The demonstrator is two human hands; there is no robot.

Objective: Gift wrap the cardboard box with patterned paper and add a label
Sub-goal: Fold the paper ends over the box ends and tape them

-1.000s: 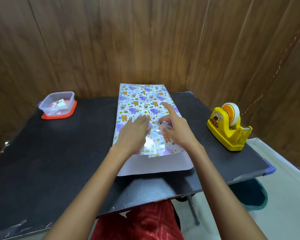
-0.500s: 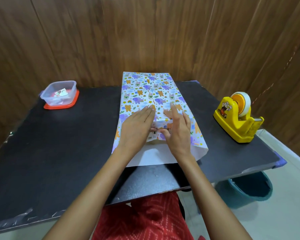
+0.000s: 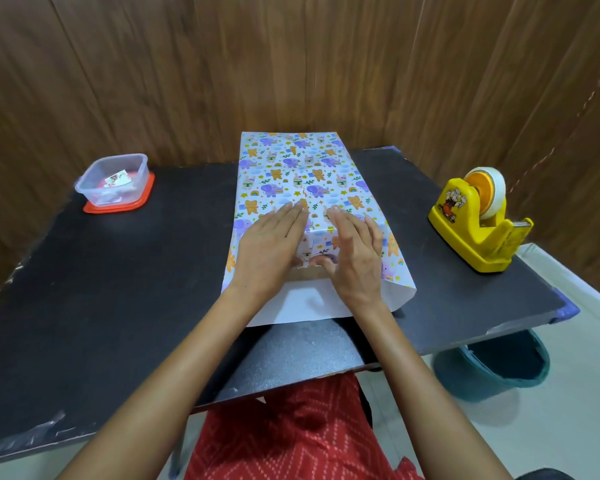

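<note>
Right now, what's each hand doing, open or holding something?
Left hand: open, pressing flat on the wrapping paper.
Right hand: open, pressing flat on the same paper.

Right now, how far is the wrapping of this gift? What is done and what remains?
Done: the patterned paper covers the top and long sides. In hand: the left hand and right hand press flat on the near end. Left: the near flap, white inside showing, is open; a label lies in the clear container; the tape dispenser stands apart.
</note>
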